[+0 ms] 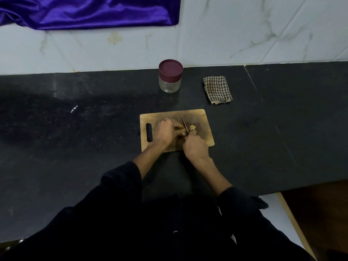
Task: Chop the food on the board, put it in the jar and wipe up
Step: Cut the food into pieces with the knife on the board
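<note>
While the right hand [195, 147] was wrapped round the knife [184, 123] handle, blade tip pointing away, the left hand [166, 133] was curled over the uncut food [179, 129] mid-board, pinning it. Cut pale pieces [192, 128] lay just right of the blade on the wooden board [204, 117]. Food looked small, firm and knobbly, so likely to roll; best held from the top with fingertips tucked back from the edge. Pieces would be light and easy to scoop. Jar [170, 76] stood behind the board, lid on, glass, probably fragile; grip by the body. Checked cloth [217, 89] lay to its right, soft.
</note>
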